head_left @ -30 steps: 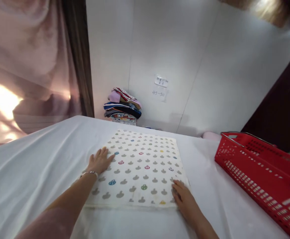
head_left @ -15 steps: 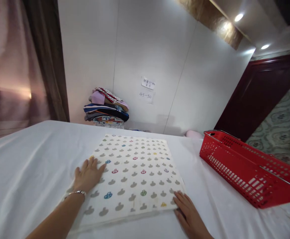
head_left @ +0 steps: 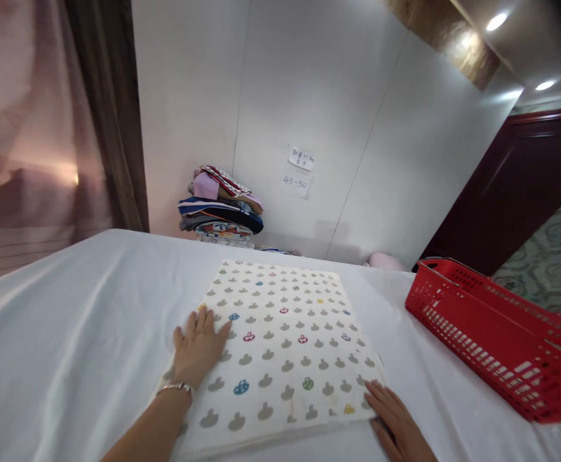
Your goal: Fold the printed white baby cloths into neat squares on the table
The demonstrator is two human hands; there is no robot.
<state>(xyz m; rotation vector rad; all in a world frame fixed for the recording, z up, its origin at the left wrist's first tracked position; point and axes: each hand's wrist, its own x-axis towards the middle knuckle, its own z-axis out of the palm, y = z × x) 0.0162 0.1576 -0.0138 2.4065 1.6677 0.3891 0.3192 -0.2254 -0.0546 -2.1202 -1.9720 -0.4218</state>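
Observation:
A folded white cloth [head_left: 280, 359] printed with grey mushroom shapes and a few coloured ones lies flat in front of me. My left hand [head_left: 198, 346], with a bracelet on the wrist, rests on the cloth's left edge with its fingers spread and palm down. At the near right corner, the fingertips of my right hand [head_left: 398, 420] touch the cloth's edge. Its fingers are stretched out and lie close together, with the thumb lower down. Neither hand grasps anything.
A white sheet [head_left: 92, 327] covers the table. On the right stands a red perforated basket [head_left: 496, 340] with metal handles. Behind the table is a stack of folded clothes [head_left: 222, 205] against a white wall [head_left: 309, 83] with handwritten paper labels [head_left: 297, 183]. A curtain [head_left: 111, 122] hangs at left.
The camera has turned slightly left, so everything appears farther right. Both hands keep their places on the cloth, and the cloth lies as before.

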